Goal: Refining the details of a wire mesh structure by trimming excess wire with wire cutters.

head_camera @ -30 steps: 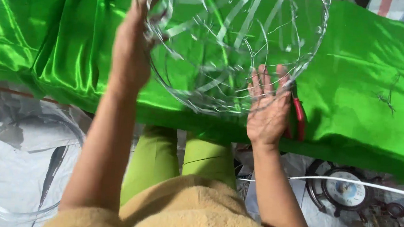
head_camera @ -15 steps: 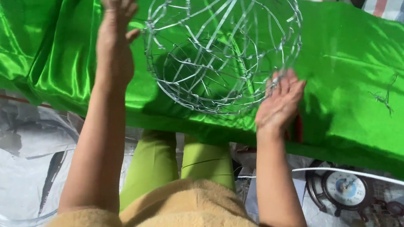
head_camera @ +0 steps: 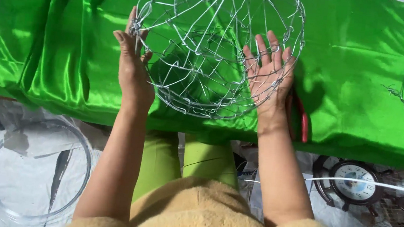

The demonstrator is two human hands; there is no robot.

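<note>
A round silver wire frame (head_camera: pixel 208 46), shaped like a ball cage, rests over shiny green satin cloth (head_camera: pixel 361 69). My left hand (head_camera: pixel 133 68) presses flat against the frame's left side, fingers up. Against its right side lies my right hand (head_camera: pixel 266 77), with spread fingers among the wires. Both palms cup the frame between them. Red-handled pliers (head_camera: pixel 302 122) lie on the cloth just right of my right wrist, partly hidden by it.
A small scrap of twisted wire (head_camera: pixel 398 91) lies on the cloth at the right. Below the cloth's edge are a clear plastic ring (head_camera: pixel 36 172) on the left and a round clock in a ship-wheel frame (head_camera: pixel 354 183) on the right.
My left hand came off the cloth and moved right onto the frame's left side. My right hand slid up along the right side. The frame sits lower and nearer.
</note>
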